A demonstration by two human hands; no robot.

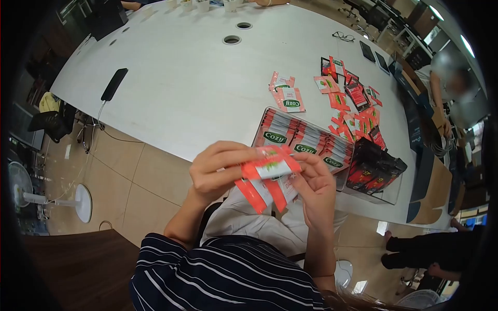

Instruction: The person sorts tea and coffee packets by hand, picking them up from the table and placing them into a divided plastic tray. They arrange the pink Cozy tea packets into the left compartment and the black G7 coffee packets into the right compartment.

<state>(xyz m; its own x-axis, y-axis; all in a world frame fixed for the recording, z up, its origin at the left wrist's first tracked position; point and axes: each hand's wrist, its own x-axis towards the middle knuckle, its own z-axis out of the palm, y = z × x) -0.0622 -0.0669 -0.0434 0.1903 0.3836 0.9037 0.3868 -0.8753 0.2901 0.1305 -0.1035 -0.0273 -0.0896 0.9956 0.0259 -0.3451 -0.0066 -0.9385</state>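
Head view, nearest first: a navy shirt with thin white stripes (223,274) fills the bottom edge, cut off by the frame. Both forearms rise from it.

The left hand (218,173) is curled shut around a small fan of tea sachets (270,171), which sits in the air over the lap, just short of the table's near edge. The right hand (317,192) pinches the right end of the same bundle between thumb and fingertips. The sachets are flat, glossy paper rectangles, white with orange ends and a green mark. How many there are is hard to tell, since fingers cover part of them and the print is blurred.

Just beyond the hands, a clear plastic box (389,194) stands on the white table (181,88). It holds tight upright rows of Cozy sachets (303,139) and, on its right side, dark red-and-black packets (374,170). The hands hide the box's near left corner.

Further out, loose sachets (355,111) lie scattered flat, some overlapping. To the left and well apart from them, a black phone (114,84) lies near the table edge with a cable hanging from it.

Towards the far side are two round cable holes (232,39) and a pair of glasses (343,37). The cups at the far rim are cut off by the frame.
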